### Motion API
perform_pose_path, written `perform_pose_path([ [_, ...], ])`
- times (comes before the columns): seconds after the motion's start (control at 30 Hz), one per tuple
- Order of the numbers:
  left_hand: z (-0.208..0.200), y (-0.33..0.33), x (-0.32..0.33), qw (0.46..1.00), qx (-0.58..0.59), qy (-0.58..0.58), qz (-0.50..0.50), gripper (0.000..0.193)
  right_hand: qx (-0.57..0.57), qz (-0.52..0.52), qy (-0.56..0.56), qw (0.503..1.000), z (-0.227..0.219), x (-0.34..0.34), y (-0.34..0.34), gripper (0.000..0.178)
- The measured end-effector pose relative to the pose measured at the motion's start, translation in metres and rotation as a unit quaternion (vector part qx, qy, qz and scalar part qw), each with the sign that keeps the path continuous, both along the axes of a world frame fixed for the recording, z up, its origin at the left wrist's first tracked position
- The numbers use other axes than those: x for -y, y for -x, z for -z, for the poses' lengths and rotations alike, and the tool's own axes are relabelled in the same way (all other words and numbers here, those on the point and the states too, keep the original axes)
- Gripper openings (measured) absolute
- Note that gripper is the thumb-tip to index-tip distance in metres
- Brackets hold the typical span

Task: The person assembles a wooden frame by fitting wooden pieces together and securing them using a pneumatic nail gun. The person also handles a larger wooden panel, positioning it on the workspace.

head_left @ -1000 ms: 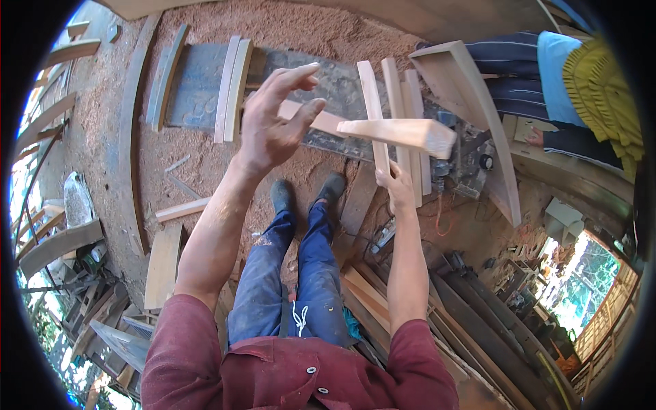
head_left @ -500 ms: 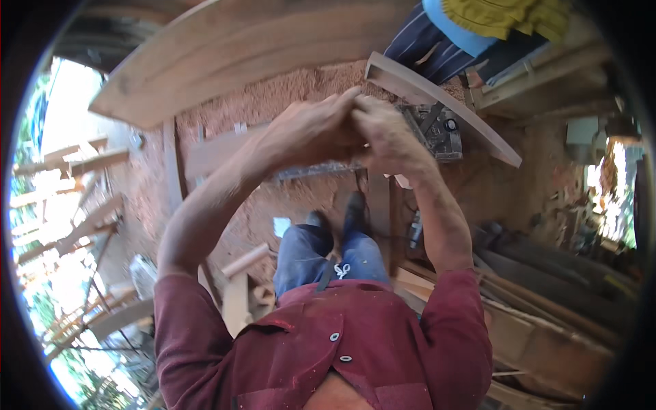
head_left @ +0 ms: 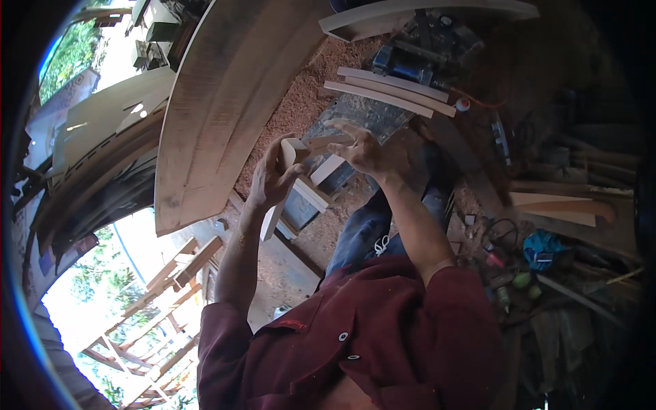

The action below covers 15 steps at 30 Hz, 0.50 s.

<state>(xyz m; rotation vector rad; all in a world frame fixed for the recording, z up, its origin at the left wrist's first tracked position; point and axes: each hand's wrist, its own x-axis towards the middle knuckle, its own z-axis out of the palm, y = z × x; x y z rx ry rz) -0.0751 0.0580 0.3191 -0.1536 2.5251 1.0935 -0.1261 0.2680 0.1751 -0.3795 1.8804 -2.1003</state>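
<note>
Inspecting: left hand (head_left: 273,179) clenched on pale wood piece (head_left: 281,183); right hand (head_left: 361,148) apparently released, fingers spread. Next: steadier two-handed grip.

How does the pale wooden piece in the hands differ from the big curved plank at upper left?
The pale wooden piece is short and narrow, gripped by the left hand and touched by the right hand; the big curved brown plank is long and broad, and no hand touches it. The piece looks light and freshly cut, the plank darker and weathered. Both are wood.
</note>
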Motion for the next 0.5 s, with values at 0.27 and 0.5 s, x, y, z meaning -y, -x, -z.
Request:
perform_pose_path([
  [0.27, -0.007, 0.029, -0.003, 0.992, -0.060, 0.055, 0.099, 0.060, -0.113, 0.060, 0.075, 0.989, 0.019, 0.032, -0.009, 0.040],
  [0.5, -0.011, 0.030, -0.001, 0.996, -0.005, 0.051, 0.075, 0.046, -0.064, 0.056, 0.161, 0.983, 0.012, 0.046, -0.015, 0.038],
])
